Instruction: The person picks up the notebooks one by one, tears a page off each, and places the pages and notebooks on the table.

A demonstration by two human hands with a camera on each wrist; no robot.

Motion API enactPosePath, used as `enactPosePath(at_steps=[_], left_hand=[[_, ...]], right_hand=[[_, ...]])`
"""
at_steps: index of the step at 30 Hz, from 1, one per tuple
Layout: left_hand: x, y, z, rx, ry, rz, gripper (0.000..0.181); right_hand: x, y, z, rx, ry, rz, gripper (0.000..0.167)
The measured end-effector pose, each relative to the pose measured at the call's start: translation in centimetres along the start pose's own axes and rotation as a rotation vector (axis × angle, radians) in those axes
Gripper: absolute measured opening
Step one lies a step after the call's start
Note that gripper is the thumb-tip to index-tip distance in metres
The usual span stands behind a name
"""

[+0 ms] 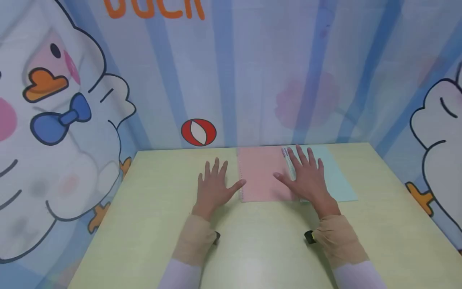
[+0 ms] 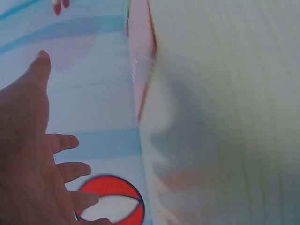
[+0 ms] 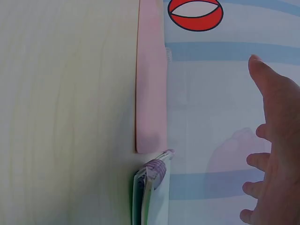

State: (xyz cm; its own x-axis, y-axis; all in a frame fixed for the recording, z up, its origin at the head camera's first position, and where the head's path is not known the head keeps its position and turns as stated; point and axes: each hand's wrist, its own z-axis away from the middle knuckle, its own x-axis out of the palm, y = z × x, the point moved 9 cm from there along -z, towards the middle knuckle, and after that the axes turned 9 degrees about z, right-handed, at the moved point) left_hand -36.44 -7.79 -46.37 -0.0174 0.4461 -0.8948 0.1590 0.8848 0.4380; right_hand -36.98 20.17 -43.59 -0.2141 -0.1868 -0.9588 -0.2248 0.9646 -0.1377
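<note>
Near the back of the table lie a pink spiral-bound notebook (image 1: 261,172) and, to its right, a pale blue one (image 1: 339,182) with purple rings (image 3: 157,171) along its left edge. My left hand (image 1: 213,188) is spread above the table, left of the pink notebook, its thumb pointing toward that notebook's ringed edge. Fingers spread, my right hand (image 1: 308,178) hovers over the blue notebook and hides part of it, and its thumb reaches across the pink cover. Both wrist views show the hands raised off the surface, holding nothing.
A pale yellow table (image 1: 151,224) runs back to a blue striped cloth backdrop (image 1: 252,80) printed with white ducks and a red ball (image 1: 198,132). Another printed cloth stands along the left side. Each wrist carries a small black device (image 1: 310,237).
</note>
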Motion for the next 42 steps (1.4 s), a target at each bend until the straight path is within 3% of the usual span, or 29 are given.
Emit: enactPosePath(at_steps=[3,7,9,11,16,19,23,28,31,35,42], left_hand=[[0.9,3.3,0.6,0.066,-0.035,-0.011,0.09],[3.4,8.0,1.8,0.209,-0.163,-0.036,0.077],[4.8,9.3,2.3,0.249,-0.237,-0.053,0.073],[5.9,10.0,2.4,0.268,-0.27,-0.087,0.069],[6.9,11.1,0.2,0.259,-0.191,-0.202,0.059],[7.5,11.6,-1.4,0.175,-0.153,-0.216,0.061],[8.6,11.4,-2.2,0.031,-0.177,-0.204,0.075],[8.8,9.9,-1.7,-0.086,-0.207,-0.234,0.09],[8.0,8.4,-1.1,-0.12,-0.193,-0.247,0.097],[6.5,6.2,-0.1,-0.114,-0.185,-0.223,0.098],[3.2,1.8,2.5,-0.191,-0.283,-0.072,0.095]], right_hand=[[-0.3,0.7,0.5,0.008,0.01,-0.028,0.1],[-0.6,1.3,0.6,0.014,0.011,-0.065,0.1],[-0.5,1.2,0.4,-0.004,0.003,-0.084,0.097],[-0.2,0.9,0.0,-0.03,-0.017,-0.114,0.094],[0.5,0.6,-0.7,-0.053,-0.045,-0.138,0.075],[0.8,0.8,-0.8,-0.054,-0.047,-0.095,0.059],[1.7,0.3,-0.6,-0.097,-0.086,-0.106,0.041],[2.8,-0.7,-0.3,-0.14,-0.135,-0.19,0.036],[3.0,-1.5,-0.2,-0.172,-0.135,-0.202,0.036],[3.2,-2.4,0.0,-0.2,-0.131,-0.218,0.036],[3.1,-4.1,0.3,-0.236,-0.113,-0.274,0.037]])
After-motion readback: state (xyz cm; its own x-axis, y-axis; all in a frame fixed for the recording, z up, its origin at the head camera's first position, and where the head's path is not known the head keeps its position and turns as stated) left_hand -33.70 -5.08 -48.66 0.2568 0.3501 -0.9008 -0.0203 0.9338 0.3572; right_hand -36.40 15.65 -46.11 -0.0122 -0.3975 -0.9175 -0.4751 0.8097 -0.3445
